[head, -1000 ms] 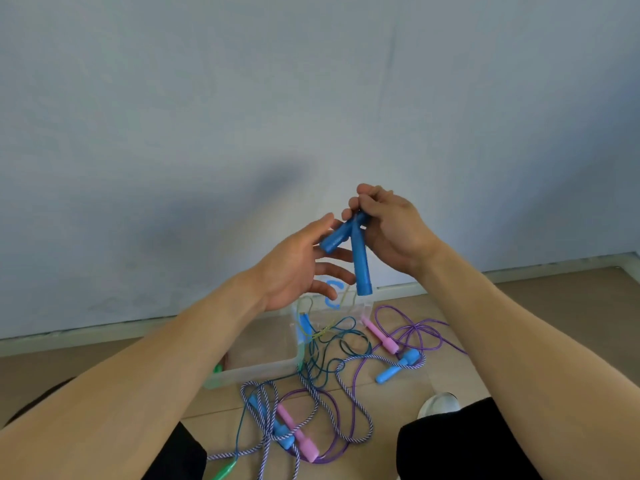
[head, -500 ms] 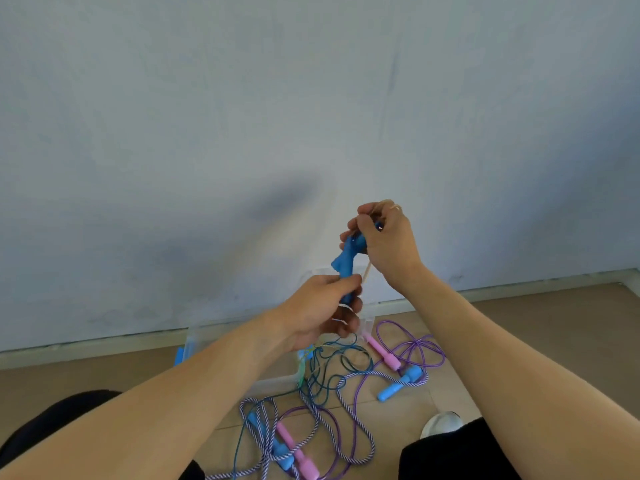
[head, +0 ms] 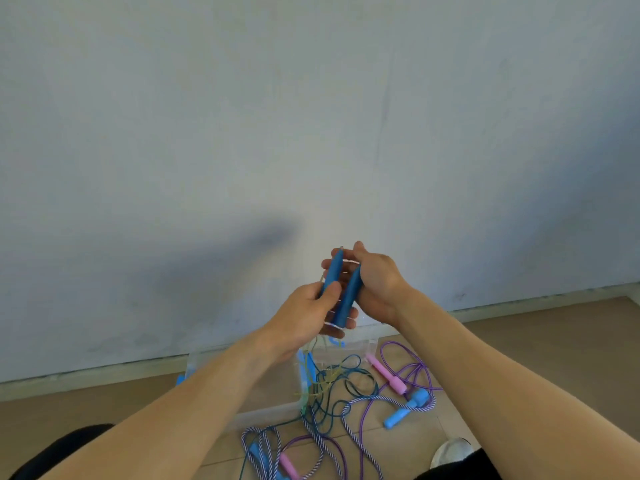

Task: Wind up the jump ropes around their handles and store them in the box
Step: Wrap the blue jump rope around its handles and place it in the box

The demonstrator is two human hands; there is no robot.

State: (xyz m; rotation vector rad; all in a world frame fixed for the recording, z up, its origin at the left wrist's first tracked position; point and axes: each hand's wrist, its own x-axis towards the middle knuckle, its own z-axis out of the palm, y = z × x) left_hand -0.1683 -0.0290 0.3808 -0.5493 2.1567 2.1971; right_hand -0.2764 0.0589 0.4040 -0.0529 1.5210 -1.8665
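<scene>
Blue handles (head: 341, 292) above tangled ropes (head: 346, 407).

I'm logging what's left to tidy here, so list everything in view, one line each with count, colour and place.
blue handles: two, dark blue, side by side, held up in front of the wall by both hands
thin cord: one, pale, across the handles' tops
box: one, clear plastic, on the floor by the wall
loose ropes: tangled heap, count unclear; purple, teal, yellow-green, purple-and-white striped; on the floor beside the box
pink handles: two, on the floor
light blue handle: at least one, right of the heap
wall: one, pale grey-blue
left hand: gripping the handles' lower part
right hand: around their upper part
</scene>
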